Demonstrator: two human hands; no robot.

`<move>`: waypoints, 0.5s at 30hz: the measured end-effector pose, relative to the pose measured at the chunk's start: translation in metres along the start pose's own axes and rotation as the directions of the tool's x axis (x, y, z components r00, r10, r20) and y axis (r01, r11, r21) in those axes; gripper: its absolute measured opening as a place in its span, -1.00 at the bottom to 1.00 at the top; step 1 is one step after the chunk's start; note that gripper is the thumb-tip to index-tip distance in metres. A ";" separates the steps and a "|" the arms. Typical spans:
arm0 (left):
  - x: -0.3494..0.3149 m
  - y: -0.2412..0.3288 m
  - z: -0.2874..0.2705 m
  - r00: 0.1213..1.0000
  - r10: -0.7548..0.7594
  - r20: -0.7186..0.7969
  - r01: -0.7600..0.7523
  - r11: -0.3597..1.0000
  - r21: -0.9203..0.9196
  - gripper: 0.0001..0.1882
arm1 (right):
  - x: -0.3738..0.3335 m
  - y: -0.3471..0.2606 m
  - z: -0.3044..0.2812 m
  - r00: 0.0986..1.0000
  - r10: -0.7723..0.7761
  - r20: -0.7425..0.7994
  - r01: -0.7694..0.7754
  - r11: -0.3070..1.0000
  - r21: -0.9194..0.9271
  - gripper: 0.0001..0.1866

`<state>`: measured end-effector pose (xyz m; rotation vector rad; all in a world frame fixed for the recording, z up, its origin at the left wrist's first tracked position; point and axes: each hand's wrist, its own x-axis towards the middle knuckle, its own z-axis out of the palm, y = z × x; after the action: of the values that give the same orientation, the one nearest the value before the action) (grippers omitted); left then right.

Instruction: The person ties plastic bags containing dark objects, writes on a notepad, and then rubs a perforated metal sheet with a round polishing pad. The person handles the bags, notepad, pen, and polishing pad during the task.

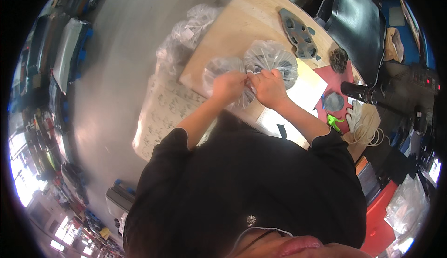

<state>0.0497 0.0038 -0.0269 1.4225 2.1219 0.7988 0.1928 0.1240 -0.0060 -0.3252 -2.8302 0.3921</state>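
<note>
On the light wooden table (200, 67) lies a clear plastic bag (265, 48) with a dark rounded part showing through it. Both of my hands meet at the bunched plastic between this bag and a second clear bulge (216, 67) on the left; whether the two are one bag I cannot tell. My left hand (229, 86) is closed, its fingers pinching the gathered plastic. Beside it, touching, my right hand (270, 89) grips the same gather with curled fingers and thumb.
A grey part with several openings (298, 34) lies at the table's far side. At right are a red mat (342, 71), a round grey disc (334, 102), green clippers (334, 122), a black cylinder (358, 92) and coiled cord (368, 127). Plastic bags (186, 34) hang at the left edge.
</note>
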 end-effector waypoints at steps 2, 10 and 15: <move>0.001 0.001 0.003 0.999 -0.051 0.000 0.051 0.998 -0.022 -0.78 | 0.002 -0.001 -0.001 0.996 -0.017 -0.083 0.015 1.000 -0.024 -0.82; 0.002 0.009 0.003 0.983 -0.181 0.003 0.181 0.978 -0.108 -0.81 | 0.009 0.011 -0.003 0.910 0.252 0.331 -0.339 0.910 0.239 -0.77; -0.012 0.018 0.006 0.926 0.289 -0.244 -0.206 0.926 0.316 -0.93 | 0.014 0.036 0.004 0.736 0.203 0.646 -0.653 0.465 0.598 -0.72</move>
<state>0.0702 -0.0007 -0.0187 1.8571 2.3800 0.8634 0.1847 0.1600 -0.0172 -0.8661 -2.5324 2.0778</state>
